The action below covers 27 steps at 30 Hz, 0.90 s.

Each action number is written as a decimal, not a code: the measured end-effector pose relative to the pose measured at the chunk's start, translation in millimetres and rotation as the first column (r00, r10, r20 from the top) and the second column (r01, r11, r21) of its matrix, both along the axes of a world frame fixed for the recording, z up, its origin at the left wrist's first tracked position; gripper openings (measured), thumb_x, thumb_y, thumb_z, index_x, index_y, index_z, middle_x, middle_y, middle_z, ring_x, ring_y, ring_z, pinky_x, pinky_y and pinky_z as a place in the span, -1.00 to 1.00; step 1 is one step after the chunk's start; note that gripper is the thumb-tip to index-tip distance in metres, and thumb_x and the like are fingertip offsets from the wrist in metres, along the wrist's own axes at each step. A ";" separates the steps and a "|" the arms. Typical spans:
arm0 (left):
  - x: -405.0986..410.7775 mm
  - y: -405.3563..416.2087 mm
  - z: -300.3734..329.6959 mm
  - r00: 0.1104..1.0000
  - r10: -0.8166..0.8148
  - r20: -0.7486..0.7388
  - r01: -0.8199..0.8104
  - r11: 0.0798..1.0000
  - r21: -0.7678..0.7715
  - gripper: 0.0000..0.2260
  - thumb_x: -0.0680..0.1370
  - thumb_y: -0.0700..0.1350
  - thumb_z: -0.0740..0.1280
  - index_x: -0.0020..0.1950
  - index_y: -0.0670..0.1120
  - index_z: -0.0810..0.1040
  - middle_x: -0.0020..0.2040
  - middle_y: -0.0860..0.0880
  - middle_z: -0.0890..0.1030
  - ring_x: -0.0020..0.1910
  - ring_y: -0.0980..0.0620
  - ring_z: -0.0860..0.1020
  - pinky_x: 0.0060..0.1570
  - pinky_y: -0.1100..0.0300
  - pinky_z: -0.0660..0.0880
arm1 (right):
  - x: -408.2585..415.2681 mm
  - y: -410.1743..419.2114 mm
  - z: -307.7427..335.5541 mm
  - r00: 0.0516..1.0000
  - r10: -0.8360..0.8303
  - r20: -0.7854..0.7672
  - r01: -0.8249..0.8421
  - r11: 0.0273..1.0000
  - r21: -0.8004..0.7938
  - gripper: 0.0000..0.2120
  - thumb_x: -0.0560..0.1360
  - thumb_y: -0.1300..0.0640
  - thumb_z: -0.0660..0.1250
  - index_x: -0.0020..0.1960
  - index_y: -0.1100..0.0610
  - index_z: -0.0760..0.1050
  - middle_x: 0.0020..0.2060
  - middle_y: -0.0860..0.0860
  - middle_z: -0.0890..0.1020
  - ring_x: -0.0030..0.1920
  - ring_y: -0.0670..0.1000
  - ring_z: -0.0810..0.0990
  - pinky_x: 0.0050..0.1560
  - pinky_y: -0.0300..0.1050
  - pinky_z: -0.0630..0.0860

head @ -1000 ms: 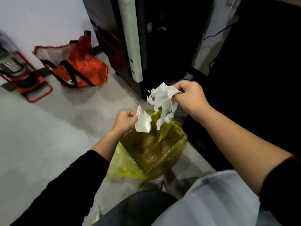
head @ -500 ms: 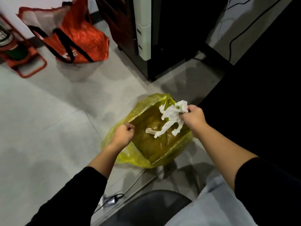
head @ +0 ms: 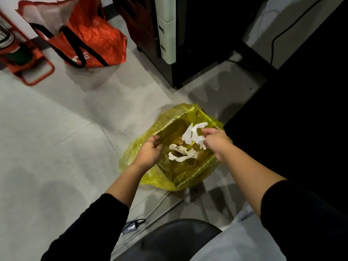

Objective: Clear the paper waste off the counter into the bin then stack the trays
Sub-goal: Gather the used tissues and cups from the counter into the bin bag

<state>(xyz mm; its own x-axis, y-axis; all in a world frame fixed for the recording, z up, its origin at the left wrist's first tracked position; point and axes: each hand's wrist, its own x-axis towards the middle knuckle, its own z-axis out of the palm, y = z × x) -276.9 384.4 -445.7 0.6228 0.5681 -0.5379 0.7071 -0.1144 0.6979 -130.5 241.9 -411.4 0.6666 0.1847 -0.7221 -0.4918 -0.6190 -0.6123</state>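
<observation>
A bin lined with a yellow plastic bag point(head: 190, 178) stands on the floor in front of me. My left hand point(head: 148, 153) hovers over its left rim, fingers loosely apart, holding nothing. A white scrap of paper point(head: 181, 153) lies inside the bin. My right hand point(head: 215, 141) is over the bin's right side with a crumpled white paper point(head: 193, 135) pinched loosely at its fingertips, hanging above the opening. Neither the counter nor the trays are in view.
An orange bag point(head: 88, 36) and an orange metal stand point(head: 28, 66) sit on the grey floor at the back left. A dark cabinet with a white panel point(head: 167, 34) stands behind the bin. A black chair seat point(head: 175, 240) and cables lie near my legs.
The view has tilted down onto the bin. My left hand dropped its paper into the bin and opened. My right hand came down over the opening with the crumpled paper, its grip loosening.
</observation>
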 end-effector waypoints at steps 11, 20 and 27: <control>26.6 -20.9 71.6 0.979 -0.138 0.147 0.122 0.986 0.111 -0.77 0.59 -0.22 0.22 0.23 -0.13 0.51 0.16 -0.02 0.56 0.08 0.11 0.50 0.02 0.40 0.39 | 14.5 -25.5 72.8 0.904 0.313 0.291 -0.314 0.948 -0.043 -0.62 0.49 0.32 0.20 0.22 0.02 0.50 0.19 0.03 0.55 0.10 0.05 0.56 0.08 -0.14 0.51; 79.2 -105.8 212.9 0.698 -0.489 0.523 0.226 0.843 0.487 -0.77 0.57 -0.25 0.25 0.19 -0.06 0.53 0.08 0.11 0.56 0.04 0.29 0.50 0.09 0.52 0.36 | 9.5 -114.1 226.9 0.498 0.260 0.827 -0.387 0.920 -0.055 -0.64 0.54 0.23 0.23 0.33 0.11 0.43 0.28 0.03 0.46 0.32 0.00 0.36 0.33 -0.28 0.20; 110.2 -214.1 286.9 0.433 -0.696 0.572 0.279 0.707 0.649 -0.73 0.56 -0.21 0.28 0.20 0.06 0.51 0.07 0.22 0.53 0.13 0.31 0.48 0.11 0.50 0.37 | -5.1 -246.4 323.1 0.186 0.075 0.980 -0.168 0.985 -0.044 -0.66 0.49 0.27 0.28 0.26 0.14 0.49 0.19 0.03 0.52 0.24 -0.01 0.38 0.20 -0.39 0.13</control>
